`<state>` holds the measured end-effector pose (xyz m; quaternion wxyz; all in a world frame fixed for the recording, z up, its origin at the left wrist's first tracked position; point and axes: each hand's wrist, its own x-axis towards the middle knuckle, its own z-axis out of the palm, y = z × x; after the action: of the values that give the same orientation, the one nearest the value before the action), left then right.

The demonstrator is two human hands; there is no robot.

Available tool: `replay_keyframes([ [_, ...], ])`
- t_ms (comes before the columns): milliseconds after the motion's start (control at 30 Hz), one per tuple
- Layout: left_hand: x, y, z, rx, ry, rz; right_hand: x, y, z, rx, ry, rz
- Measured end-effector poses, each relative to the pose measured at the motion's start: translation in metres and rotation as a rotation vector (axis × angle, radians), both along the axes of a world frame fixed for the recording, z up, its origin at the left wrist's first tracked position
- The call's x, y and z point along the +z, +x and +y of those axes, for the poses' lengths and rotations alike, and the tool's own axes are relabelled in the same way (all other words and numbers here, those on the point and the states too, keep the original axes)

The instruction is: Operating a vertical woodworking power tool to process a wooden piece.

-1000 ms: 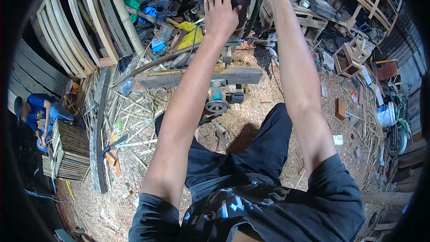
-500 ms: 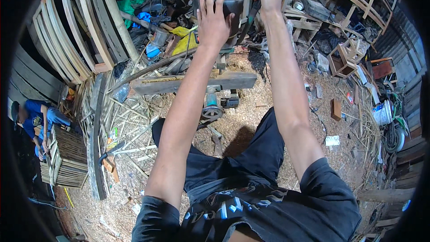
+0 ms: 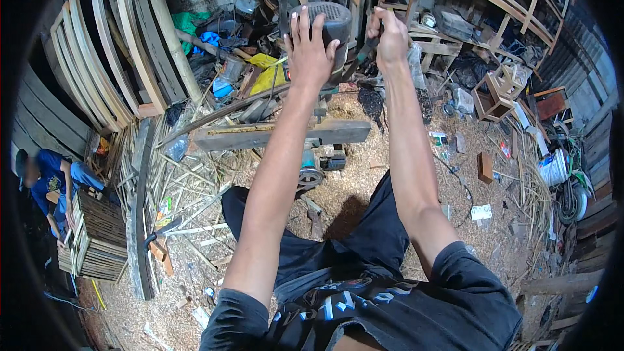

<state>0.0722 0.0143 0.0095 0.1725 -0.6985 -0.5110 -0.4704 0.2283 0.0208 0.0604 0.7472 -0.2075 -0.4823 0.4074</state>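
Observation:
My left hand (image 3: pixel 311 52) lies with spread fingers against a dark, rounded motor-like housing (image 3: pixel 327 13) with a perforated top, touching its near side without wrapping round it. To its right, my right hand (image 3: pixel 392 40) is closed in a fist round the upper end of a dark, flat bar (image 3: pixel 365 51). That bar slants down toward the housing; where its lower end goes is hard to make out. Both arms reach forward over a thick wooden beam (image 3: pixel 279 134), below which sits a machine part with a round wheel (image 3: pixel 310 177).
Wood shavings (image 3: pixel 364 205) cover the floor. Curved wooden frames (image 3: pixel 123 39) lean at the left. Another person (image 3: pixel 52 182) works beside stacked slats (image 3: pixel 101 234). At right are a small wooden frame (image 3: pixel 499 94), a reddish block (image 3: pixel 485 168) and a white bucket (image 3: pixel 554 168).
My right fist has come down and nearer with the dark bar, now lower than the housing's top. The housing sits slightly lower in view, with my left hand still against it.

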Motion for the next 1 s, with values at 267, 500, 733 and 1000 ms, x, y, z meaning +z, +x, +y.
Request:
replay_keyframes([
  [267, -0.003, 0.0, -0.001, -0.024, 0.004, -0.027, -0.022, 0.006, -0.02, 0.033, 0.111, -0.096],
  [500, -0.017, -0.003, -0.01, -0.054, 0.019, -0.002, -0.034, 0.007, -0.029, -0.008, 0.141, -0.14],
  [733, -0.072, -0.028, -0.065, -0.153, -0.135, -0.062, -0.047, 0.006, -0.037, -0.004, 0.171, -0.093],
  [1000, -0.107, -0.043, -0.081, -0.151, -0.242, -0.145, -0.065, 0.008, -0.046, -0.002, 0.234, -0.098],
])
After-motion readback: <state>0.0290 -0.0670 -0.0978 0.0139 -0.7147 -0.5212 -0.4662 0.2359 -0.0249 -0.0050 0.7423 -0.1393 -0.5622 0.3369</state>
